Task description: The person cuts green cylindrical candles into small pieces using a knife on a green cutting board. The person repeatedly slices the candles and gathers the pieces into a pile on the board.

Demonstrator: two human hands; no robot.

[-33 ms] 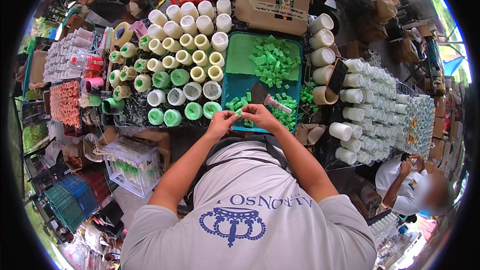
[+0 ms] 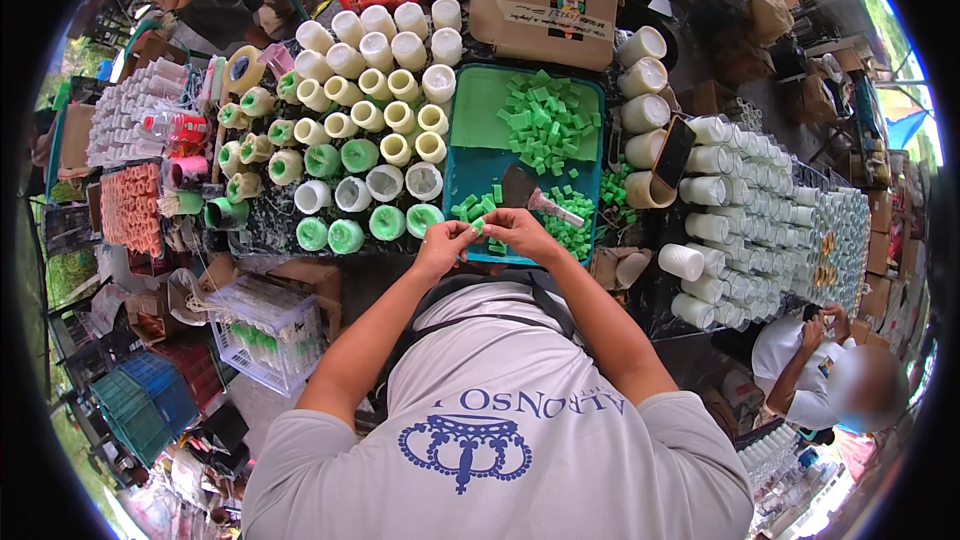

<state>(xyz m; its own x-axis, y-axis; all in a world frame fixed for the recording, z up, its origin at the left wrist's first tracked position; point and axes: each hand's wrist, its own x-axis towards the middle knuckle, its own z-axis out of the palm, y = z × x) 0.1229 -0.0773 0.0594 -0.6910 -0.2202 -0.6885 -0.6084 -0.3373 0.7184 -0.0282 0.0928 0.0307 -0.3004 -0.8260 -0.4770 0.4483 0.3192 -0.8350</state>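
Over the near edge of a teal tray (image 2: 475, 166), both my hands meet around a small green block (image 2: 477, 223). My left hand (image 2: 445, 245) pinches it from one side, and my right hand (image 2: 525, 235) has its fingertips closed on the other side. A heap of cut green blocks (image 2: 545, 122) lies at the tray's far right, beside a flat green sheet (image 2: 480, 105). Closer to my hands are a smaller pile of blocks (image 2: 474, 206) and a scraper (image 2: 520, 188) with a dark blade, its pale handle pointing right.
Cream and white candle-like cylinders (image 2: 375, 50) and green-filled cups (image 2: 388, 221) crowd the table left of the tray. A cardboard box (image 2: 545, 15) stands behind it. Rows of glass cups (image 2: 710, 190) fill the right side. A person (image 2: 800, 370) sits at lower right.
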